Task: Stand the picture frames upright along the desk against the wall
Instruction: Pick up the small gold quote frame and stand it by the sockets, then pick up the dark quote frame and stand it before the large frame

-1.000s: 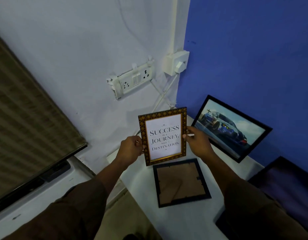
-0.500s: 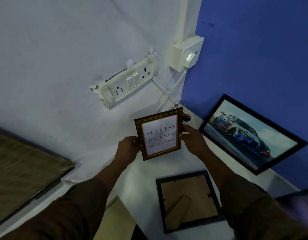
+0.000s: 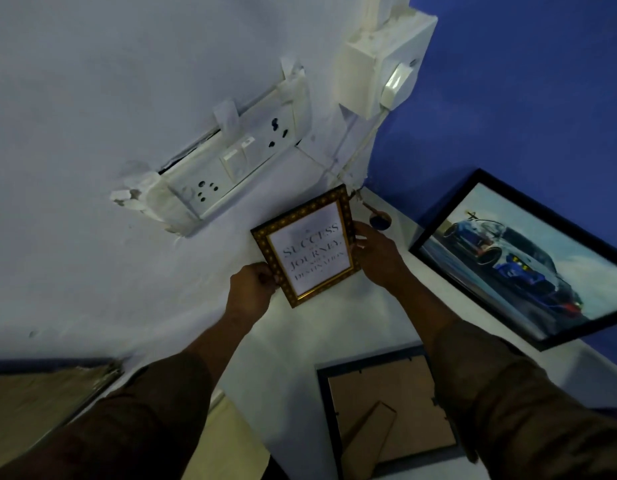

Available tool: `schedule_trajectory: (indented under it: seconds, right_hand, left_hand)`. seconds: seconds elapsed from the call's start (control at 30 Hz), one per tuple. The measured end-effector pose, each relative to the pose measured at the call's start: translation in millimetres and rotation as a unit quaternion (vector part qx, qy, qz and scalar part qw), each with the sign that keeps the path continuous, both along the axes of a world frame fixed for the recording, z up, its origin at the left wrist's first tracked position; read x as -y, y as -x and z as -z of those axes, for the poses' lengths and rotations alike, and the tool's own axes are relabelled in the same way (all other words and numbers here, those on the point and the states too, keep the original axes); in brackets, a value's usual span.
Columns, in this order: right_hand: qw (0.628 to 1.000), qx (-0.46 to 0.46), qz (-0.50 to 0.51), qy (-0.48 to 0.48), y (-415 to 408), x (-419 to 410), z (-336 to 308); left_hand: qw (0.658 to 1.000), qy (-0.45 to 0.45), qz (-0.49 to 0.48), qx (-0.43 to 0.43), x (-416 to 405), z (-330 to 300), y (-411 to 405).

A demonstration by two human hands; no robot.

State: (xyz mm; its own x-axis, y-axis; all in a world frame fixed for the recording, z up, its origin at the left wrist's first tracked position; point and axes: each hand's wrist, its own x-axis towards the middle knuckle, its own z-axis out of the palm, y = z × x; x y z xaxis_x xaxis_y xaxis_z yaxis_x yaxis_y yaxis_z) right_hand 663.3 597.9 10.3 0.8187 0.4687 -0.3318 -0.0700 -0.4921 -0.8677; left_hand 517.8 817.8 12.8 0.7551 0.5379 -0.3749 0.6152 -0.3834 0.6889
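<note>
Three frames: the gold frame [image 3: 305, 244] is gripped by the left hand [image 3: 253, 284] and right hand [image 3: 376, 252] at its sides. The car frame [image 3: 529, 258] leans at the far right; the black frame [image 3: 386, 407] lies face-down on the near worktop [image 3: 310, 341].

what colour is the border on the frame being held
Dark brown with a repeating gold dot pattern on the quote frame, head view.

— What do we have around us here?
— We face a corner: a pale white wall [image 3: 109, 98] meets a deep blue wall [image 3: 529, 98].
— And on the white one?
— We see a loose socket panel [image 3: 227, 168] and a white switch box [image 3: 380, 60], cables hanging below. The light is dim, and the desk [image 3: 300, 341] is white.
</note>
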Motion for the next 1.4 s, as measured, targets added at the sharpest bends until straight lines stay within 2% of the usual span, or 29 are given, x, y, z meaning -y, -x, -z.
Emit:
schedule_trajectory:
  seconds: [0.23, 0.5, 0.7, 0.83, 1.07, 1.17, 1.3, 1.4]
  right_hand:
    - [1.0, 0.0, 0.01, -0.012, -6.0, 0.2, 4.7]
    - [0.999, 0.007, 0.034, 0.017, 6.2, -0.1, 4.5]
    - [0.997, 0.003, 0.06, 0.048, 28.8, 27.0, 6.3]
    - [0.994, -0.006, 0.085, 0.069, 51.2, 59.4, 8.3]
    - [0.981, -0.051, 0.119, 0.146, 115.2, 137.9, 28.8]
    - [0.966, -0.05, 0.138, 0.211, 152.3, 171.7, 44.7]
    - [0.935, -0.059, 0.165, 0.307, 195.4, 191.6, 59.5]
    - [0.931, -0.067, 0.173, 0.314, 218.0, 194.4, 65.6]
  left_hand:
    - [0.999, -0.035, -0.001, 0.021, -1.2, 5.0, -6.1]
    - [0.997, -0.069, -0.003, -0.019, 3.5, 2.1, -8.4]
    - [0.999, -0.021, -0.047, -0.013, 10.5, 3.9, 4.2]
    - [0.998, -0.009, -0.045, -0.044, 26.4, 6.3, 17.4]
    - [0.992, 0.031, 0.04, -0.115, 82.1, 22.5, 67.9]
    - [0.99, 0.043, 0.062, -0.119, 112.7, 33.1, 101.6]
    - [0.983, 0.067, 0.084, -0.148, 150.8, 43.6, 139.8]
    - [0.986, 0.055, 0.077, -0.138, 175.2, 43.5, 160.4]
